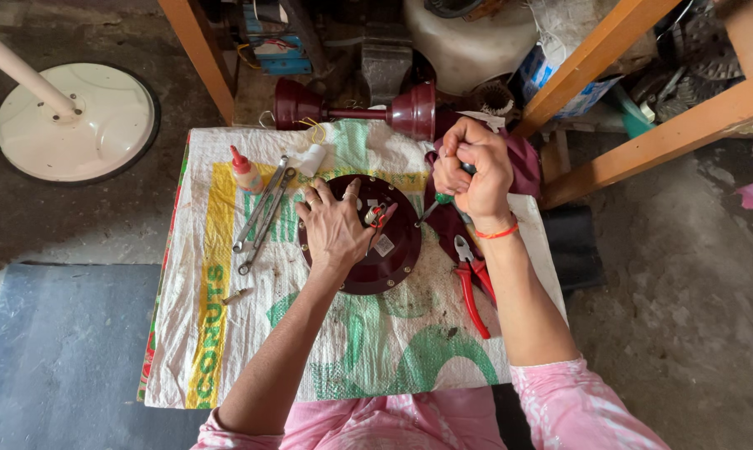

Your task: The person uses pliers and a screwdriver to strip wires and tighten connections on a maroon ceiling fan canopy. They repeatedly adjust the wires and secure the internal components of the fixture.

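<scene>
My left hand (pixel 333 227) lies flat, fingers spread, on the round maroon motor housing (pixel 393 258) at the middle of the sack-covered table (pixel 226 350). My right hand (pixel 475 171) is fisted around a green-handled screwdriver (pixel 436 202), its tip angled into the housing. Red pliers (pixel 471 283) lie toward the right edge.

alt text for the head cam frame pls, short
Seen from above, a person's left hand presses on a round maroon motor housing lying on a woven sack cloth, while the right hand drives a green-handled screwdriver into it. Red pliers, two spanners and a small red-capped bottle lie alongside.
</scene>
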